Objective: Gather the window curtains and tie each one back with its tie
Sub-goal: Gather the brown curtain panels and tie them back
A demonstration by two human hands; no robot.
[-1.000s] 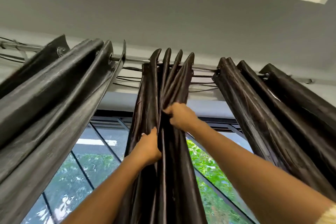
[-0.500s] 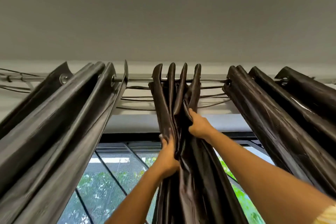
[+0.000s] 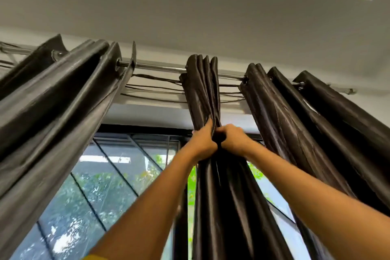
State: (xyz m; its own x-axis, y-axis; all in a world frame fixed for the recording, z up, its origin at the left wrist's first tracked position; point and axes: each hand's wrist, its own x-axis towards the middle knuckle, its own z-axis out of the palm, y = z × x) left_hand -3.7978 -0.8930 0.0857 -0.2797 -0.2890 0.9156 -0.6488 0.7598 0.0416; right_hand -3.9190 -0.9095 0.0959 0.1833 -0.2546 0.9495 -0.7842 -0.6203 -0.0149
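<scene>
Three dark brown glossy curtains hang by eyelets from a metal rod (image 3: 160,67). The middle curtain (image 3: 203,88) is bunched into tight pleats. My left hand (image 3: 202,143) grips its folds from the left, just below the top. My right hand (image 3: 232,139) grips the same bunch from the right, and the two hands touch. Below my hands the curtain (image 3: 228,207) falls straight down. No tie is in view.
The left curtain (image 3: 52,116) and the right curtain (image 3: 312,129) hang gathered at either side. Thin cables (image 3: 154,88) run behind the rod. Behind lies a black-framed window (image 3: 118,167) with greenery outside. A grey ceiling beam is overhead.
The pleats of the middle curtain are pressed closer together at the top. My two hands have come together on the bunch, the right hand lower than before.
</scene>
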